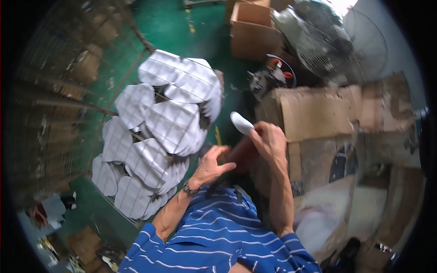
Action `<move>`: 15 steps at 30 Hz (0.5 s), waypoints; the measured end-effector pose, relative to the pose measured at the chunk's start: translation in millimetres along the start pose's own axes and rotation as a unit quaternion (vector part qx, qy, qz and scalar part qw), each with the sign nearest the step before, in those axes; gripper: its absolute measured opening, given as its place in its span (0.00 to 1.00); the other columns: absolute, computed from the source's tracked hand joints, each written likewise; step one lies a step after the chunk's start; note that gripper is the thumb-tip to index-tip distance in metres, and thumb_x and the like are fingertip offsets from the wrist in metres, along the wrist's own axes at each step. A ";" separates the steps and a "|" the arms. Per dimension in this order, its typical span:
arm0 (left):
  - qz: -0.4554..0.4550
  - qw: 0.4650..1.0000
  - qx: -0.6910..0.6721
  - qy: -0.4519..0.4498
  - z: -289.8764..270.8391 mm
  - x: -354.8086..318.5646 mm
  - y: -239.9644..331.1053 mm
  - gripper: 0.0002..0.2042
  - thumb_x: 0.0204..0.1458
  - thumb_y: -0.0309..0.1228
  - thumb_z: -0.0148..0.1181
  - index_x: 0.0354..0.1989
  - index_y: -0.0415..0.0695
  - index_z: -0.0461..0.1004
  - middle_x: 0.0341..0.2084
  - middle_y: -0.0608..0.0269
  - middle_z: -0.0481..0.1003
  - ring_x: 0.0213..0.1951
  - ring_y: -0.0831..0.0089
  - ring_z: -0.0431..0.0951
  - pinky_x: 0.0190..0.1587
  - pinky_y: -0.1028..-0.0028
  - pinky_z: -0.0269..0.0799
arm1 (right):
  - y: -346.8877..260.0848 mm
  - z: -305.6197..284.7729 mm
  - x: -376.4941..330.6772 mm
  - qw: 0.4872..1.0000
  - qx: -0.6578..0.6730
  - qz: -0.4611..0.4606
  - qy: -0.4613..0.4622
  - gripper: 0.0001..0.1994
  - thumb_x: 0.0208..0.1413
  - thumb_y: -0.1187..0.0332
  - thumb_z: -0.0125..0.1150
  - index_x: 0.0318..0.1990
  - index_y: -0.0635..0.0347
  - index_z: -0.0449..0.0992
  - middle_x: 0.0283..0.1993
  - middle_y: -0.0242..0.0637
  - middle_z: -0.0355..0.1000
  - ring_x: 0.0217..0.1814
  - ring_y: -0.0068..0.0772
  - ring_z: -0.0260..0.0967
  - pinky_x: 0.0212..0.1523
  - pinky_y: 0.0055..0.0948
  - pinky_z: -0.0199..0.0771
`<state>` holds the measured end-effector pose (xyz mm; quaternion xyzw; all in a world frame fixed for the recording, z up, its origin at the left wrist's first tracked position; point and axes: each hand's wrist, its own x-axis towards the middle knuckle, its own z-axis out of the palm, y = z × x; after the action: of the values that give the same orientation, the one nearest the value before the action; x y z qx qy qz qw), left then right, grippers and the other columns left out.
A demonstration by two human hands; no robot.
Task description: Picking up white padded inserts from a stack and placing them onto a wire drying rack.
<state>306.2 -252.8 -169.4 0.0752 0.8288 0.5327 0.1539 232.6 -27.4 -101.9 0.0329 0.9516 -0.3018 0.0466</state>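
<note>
My right hand [270,140] pinches one end of a small white insole-shaped piece [241,123], which sticks out to the upper left of the fingers. Lower and to its left, my left hand [211,166] is empty, its thumb and fingers apart. On the left, several stacks of white rounded flat pieces [170,123] lie close together behind thin wire bars. Between and below my hands shows a blurred dark-red shape [242,155] that I cannot make out.
Cardboard [316,113] covers a surface at my right. Behind it stand an open cardboard box [255,36] and a large caged fan [364,45] with clear plastic on it. A wire cage [50,109] fills the far left. The floor [168,22] is green.
</note>
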 end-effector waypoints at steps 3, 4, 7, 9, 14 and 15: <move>0.075 0.992 0.072 0.075 21.0 34.9 30.0 0.43 0.40 0.41 0.83 0.63 0.36 0.67 0.55 0.48 0.72 0.55 0.53 0.74 0.59 0.59 0.72 | -13.3 3.4 28.2 0.998 0.056 0.002 0.020 0.17 0.54 0.54 0.62 0.38 0.58 0.87 0.33 0.50 0.82 0.37 0.53 0.82 0.41 0.45 0.82; 0.115 0.978 0.108 0.138 22.8 44.6 35.0 0.47 0.35 0.42 0.85 0.64 0.37 0.64 0.55 0.47 0.70 0.56 0.49 0.71 0.60 0.57 0.70 | -19.0 3.9 38.0 0.996 0.083 0.034 0.008 0.18 0.53 0.54 0.63 0.39 0.59 0.88 0.33 0.51 0.82 0.38 0.51 0.83 0.42 0.43 0.82; 0.157 0.968 0.081 0.176 23.9 73.5 32.2 0.52 0.33 0.42 0.86 0.67 0.37 0.60 0.56 0.45 0.68 0.58 0.46 0.68 0.61 0.54 0.67 | -34.4 16.7 65.2 0.989 0.130 0.059 0.025 0.19 0.52 0.54 0.63 0.39 0.60 0.88 0.34 0.50 0.83 0.38 0.49 0.83 0.43 0.42 0.82; 0.178 0.954 0.093 0.221 19.5 96.9 27.3 0.48 0.38 0.41 0.82 0.67 0.38 0.59 0.57 0.45 0.68 0.57 0.46 0.69 0.62 0.54 0.66 | -45.5 22.7 87.9 0.988 0.141 0.051 0.024 0.19 0.52 0.54 0.63 0.39 0.61 0.88 0.34 0.49 0.83 0.38 0.48 0.84 0.43 0.41 0.82; 0.154 0.925 0.118 0.326 -13.0 161.4 9.9 0.41 0.46 0.37 0.75 0.66 0.37 0.59 0.55 0.42 0.68 0.56 0.43 0.68 0.61 0.51 0.65 | -77.2 46.6 148.6 0.978 0.189 0.088 0.031 0.18 0.55 0.56 0.65 0.40 0.63 0.87 0.33 0.46 0.84 0.36 0.38 0.84 0.41 0.34 0.82; 0.151 0.923 0.101 0.340 -22.8 171.2 12.4 0.39 0.48 0.38 0.73 0.66 0.37 0.59 0.55 0.41 0.67 0.56 0.43 0.69 0.60 0.51 0.66 | -83.4 54.2 162.8 0.980 0.177 0.083 0.039 0.17 0.55 0.57 0.65 0.40 0.63 0.87 0.33 0.46 0.84 0.35 0.36 0.84 0.40 0.34 0.82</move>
<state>136.9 -217.8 -179.4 0.0292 0.8595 0.4565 -0.2279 67.0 -121.1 -115.9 0.1313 0.8783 -0.4588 0.0282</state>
